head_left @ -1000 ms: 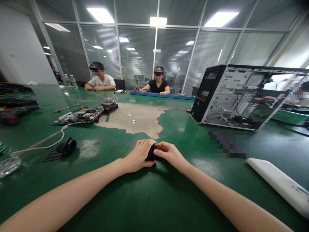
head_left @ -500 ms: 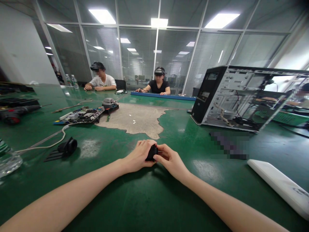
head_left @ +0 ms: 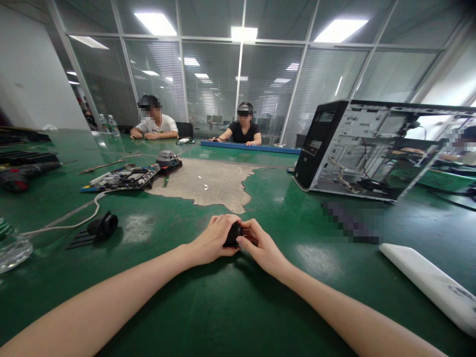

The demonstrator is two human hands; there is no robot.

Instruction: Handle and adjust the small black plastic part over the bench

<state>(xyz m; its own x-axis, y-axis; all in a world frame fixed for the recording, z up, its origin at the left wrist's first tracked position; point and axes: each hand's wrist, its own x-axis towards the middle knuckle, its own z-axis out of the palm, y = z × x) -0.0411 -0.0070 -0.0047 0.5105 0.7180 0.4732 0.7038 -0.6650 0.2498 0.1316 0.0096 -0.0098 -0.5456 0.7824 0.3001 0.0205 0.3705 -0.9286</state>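
Between my hands, just above the green tabletop (head_left: 178, 307), is a small black boxy part (head_left: 232, 235), mostly covered by fingers; its exact kind I cannot make out. My left hand (head_left: 213, 239) wraps round it from the left, fingers over the top and thumb low on the near side. From the right, my right hand (head_left: 262, 246) grips its edge with thumb and forefinger, the fingers bent. Whether the part touches the table is hidden.
A circuit board (head_left: 124, 177), a cable (head_left: 72, 227), a black plastic piece (head_left: 102, 226) and a clear bottle (head_left: 13, 250) lie left. An open computer case (head_left: 357, 151) and a white long object (head_left: 427, 282) stand right. Two people (head_left: 158, 124) sit opposite; another is far right.
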